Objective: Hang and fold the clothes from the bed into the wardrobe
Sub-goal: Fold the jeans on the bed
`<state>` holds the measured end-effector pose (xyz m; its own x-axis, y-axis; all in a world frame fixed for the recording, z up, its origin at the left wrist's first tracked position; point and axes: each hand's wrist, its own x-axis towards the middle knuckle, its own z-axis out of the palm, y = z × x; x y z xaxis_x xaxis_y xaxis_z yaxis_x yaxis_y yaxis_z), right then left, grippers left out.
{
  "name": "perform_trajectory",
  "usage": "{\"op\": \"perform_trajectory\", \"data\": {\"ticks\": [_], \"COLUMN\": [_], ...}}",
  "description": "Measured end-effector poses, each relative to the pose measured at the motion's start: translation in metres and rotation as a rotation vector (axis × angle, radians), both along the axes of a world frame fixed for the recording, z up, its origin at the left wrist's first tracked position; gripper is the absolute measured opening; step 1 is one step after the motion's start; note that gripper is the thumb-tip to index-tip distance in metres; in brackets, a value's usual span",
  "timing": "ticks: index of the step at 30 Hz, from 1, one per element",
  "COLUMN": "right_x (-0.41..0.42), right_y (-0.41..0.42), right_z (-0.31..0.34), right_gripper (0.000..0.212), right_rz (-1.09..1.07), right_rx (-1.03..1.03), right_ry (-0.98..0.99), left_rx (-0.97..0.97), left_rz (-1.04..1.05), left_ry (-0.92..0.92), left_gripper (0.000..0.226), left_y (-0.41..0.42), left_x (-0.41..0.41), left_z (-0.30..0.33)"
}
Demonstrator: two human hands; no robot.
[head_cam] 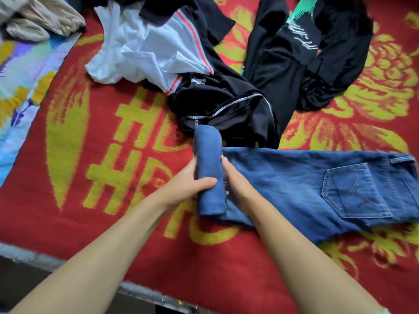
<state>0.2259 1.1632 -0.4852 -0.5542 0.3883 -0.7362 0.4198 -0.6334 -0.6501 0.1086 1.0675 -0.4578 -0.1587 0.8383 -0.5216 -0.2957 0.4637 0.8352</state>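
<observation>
Head camera looks steeply down, close over the bed [95, 223], edges seemingly warped.

From where I sit, my right hand [235, 182] is motion-blurred at the roll of the jeans [294, 184], so I cannot tell how its fingers lie; most sit behind the rolled leg. My left hand [188, 184] shows its thumb over the roll, the other fingers hidden beneath. At three o'clock the jeans' waistband runs off the frame. At twelve o'clock the black garment [283, 60] is cut by the top edge, its white print too smeared to read. At eleven o'clock the beige cloth [38, 19] is cropped. The yellow lettering on the red blanket [90, 177] lies partly under my arms.
</observation>
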Motion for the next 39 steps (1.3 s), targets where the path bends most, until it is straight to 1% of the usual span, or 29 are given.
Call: {"op": "perform_trajectory", "data": {"ticks": [1,2,3,4,5,6,7,8,9,11,12,13,14,15,16,18,21,23,25,26,28,29,30,32,33,34,36,37,39], "right_x": [0.014,0.033,0.053,0.071,0.086,0.099,0.111,0.120,0.124,0.125,0.123,0.119,0.116,0.114,0.115,0.123,0.131,0.128,0.128,0.129,0.128,0.129,0.132,0.137,0.141,0.148,0.165,0.176,0.207], "right_y": [0.015,0.030,0.044,0.053,0.060,0.065,0.069,0.073,0.075,0.077,0.075,0.069,0.061,0.053,0.047,0.046,0.055,0.057,0.055,0.055,0.055,0.054,0.054,0.058,0.064,0.073,0.091,0.102,0.126], "right_z": [0.006,0.012,0.013,0.014,0.011,0.005,-0.003,-0.011,-0.016,-0.026,-0.029,-0.034,-0.043,-0.052,-0.061,-0.087,-0.104,-0.099,-0.085,-0.079,-0.062,-0.054,-0.050,-0.040,-0.033,-0.023,-0.008,0.000,0.012], "right_gripper": [0.052,0.054,0.052,0.043,0.029,0.020,0.022,0.028,0.037,0.052,0.055,0.057,0.057,0.060,0.064,0.068,0.062,0.061,0.060,0.059,0.056,0.055,0.056,0.058,0.059,0.060,0.059,0.056,0.059], "right_rz": [-0.085,-0.146,-0.160,-0.141,-0.080,-0.024,0.036,0.067,0.079,0.051,0.067,0.143,0.257,0.402,0.561,0.738,0.792,0.851,0.901,0.899,0.866,0.824,0.758,0.542,0.411,0.276,0.013,-0.100,-0.235], "right_rx": [-0.109,-0.145,-0.079,0.002,0.146,0.289,0.410,0.510,0.600,0.824,1.000,1.187,1.307,1.358,1.332,1.251,1.225,1.200,1.189,1.192,1.108,1.003,0.863,0.612,0.527,0.440,0.203,0.072,-0.070], "right_ry": [0.060,0.079,0.053,0.045,-0.025,-0.112,-0.211,-0.274,-0.320,-0.424,-0.481,-0.545,-0.572,-0.579,-0.581,-0.618,-0.650,-0.665,-0.709,-0.714,-0.639,-0.553,-0.459,-0.305,-0.246,-0.199,-0.087,-0.031,0.074], "left_rx": [-0.014,-0.043,-0.065,-0.084,-0.110,-0.130,-0.122,-0.080,-0.026,0.038,0.022,-0.014,-0.064,-0.112,-0.144,-0.164,-0.148,-0.146,-0.252,-0.310,-0.395,-0.401,-0.372,-0.239,-0.154,-0.066,0.028,0.048,0.081], "left_rz": [-0.082,-0.147,-0.204,-0.255,-0.292,-0.320,-0.341,-0.341,-0.332,-0.329,-0.356,-0.381,-0.412,-0.430,-0.442,-0.451,-0.429,-0.330,-0.090,0.058,0.282,0.317,0.319,0.313,0.304,0.275,0.166,0.065,-0.164], "left_ry": [0.009,0.020,0.037,0.056,0.088,0.132,0.222,0.386,0.603,1.060,1.245,1.360,1.412,1.422,1.412,1.416,1.432,1.363,1.170,1.005,0.644,0.543,0.518,0.515,0.474,0.387,0.202,0.177,0.260], "left_gripper": [0.082,0.087,0.089,0.088,0.084,0.076,0.065,0.054,0.048,0.059,0.066,0.069,0.070,0.070,0.070,0.068,0.068,0.071,0.081,0.084,0.077,0.068,0.060,0.044,0.036,0.031,0.039,0.046,0.056], "left_y": [0.014,0.027,0.040,0.050,0.059,0.066,0.071,0.075,0.074,0.069,0.065,0.060,0.055,0.051,0.049,0.053,0.059,0.054,0.043,0.039,0.039,0.041,0.044,0.055,0.062,0.072,0.096,0.109,0.138], "left_x": [0.017,0.035,0.054,0.069,0.081,0.089,0.094,0.098,0.099,0.099,0.097,0.095,0.093,0.093,0.096,0.105,0.107,0.104,0.105,0.102,0.093,0.089,0.087,0.092,0.101,0.113,0.142,0.157,0.187], "left_z": [0.003,0.003,0.004,0.000,-0.005,-0.012,-0.019,-0.026,-0.034,-0.057,-0.070,-0.080,-0.094,-0.104,-0.115,-0.130,-0.137,-0.134,-0.126,-0.121,-0.107,-0.097,-0.087,-0.061,-0.044,-0.026,0.006,0.013,0.015]}}
